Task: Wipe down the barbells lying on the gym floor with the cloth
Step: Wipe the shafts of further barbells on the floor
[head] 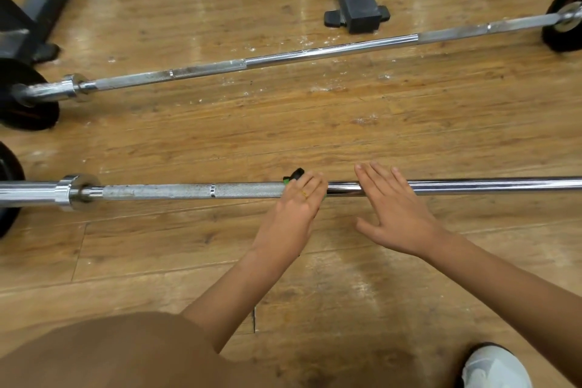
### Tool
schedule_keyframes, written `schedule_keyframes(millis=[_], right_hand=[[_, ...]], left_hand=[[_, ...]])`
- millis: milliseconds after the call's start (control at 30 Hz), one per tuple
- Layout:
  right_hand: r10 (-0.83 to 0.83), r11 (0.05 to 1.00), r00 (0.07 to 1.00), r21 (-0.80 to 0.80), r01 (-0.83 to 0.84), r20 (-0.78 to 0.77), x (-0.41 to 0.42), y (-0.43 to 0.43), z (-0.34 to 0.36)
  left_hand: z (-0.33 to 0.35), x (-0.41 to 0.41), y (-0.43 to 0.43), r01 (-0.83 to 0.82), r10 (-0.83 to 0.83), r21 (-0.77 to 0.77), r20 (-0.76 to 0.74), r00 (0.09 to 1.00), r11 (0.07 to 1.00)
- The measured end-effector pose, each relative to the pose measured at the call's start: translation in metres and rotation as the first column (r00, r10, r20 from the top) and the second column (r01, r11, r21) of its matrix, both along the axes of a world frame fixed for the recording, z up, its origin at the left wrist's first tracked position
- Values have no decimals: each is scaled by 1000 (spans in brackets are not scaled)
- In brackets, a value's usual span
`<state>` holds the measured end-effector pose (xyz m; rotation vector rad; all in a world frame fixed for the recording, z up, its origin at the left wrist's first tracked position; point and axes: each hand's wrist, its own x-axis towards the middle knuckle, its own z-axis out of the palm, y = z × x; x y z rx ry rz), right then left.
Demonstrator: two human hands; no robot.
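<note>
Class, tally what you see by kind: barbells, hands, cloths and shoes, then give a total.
Barbells: 2 (near barbell, far barbell)
Hands: 2 (left hand, right hand)
Cloth: 1
Shoe: 1
Total: 6

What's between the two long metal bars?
Only bare wooden floor with pale scuffs lies between the near barbell and the far barbell, in the head view.

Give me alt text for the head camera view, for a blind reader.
A person's left hand grips a green-and-black cloth on the near barbell on a wooden floor, the open right hand laid across the bar. A second barbell lies beyond.
</note>
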<state>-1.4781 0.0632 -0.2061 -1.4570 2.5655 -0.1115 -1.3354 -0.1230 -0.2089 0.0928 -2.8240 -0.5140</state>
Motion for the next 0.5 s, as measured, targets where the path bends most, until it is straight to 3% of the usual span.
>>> schedule_keyframes(millis=[200, 333, 500], right_hand=[[8, 1000, 1000, -20, -8, 1, 7, 9, -4], [1, 999, 1000, -41, -1, -5, 18, 13, -5], [18, 999, 999, -45, -19, -34, 30, 25, -7]], left_hand=[[-1, 6, -21, -249, 249, 144, 17, 968, 958], [-6, 18, -2, -110, 112, 54, -28, 993, 992], [-2, 29, -6, -44, 43, 57, 17, 999, 997]])
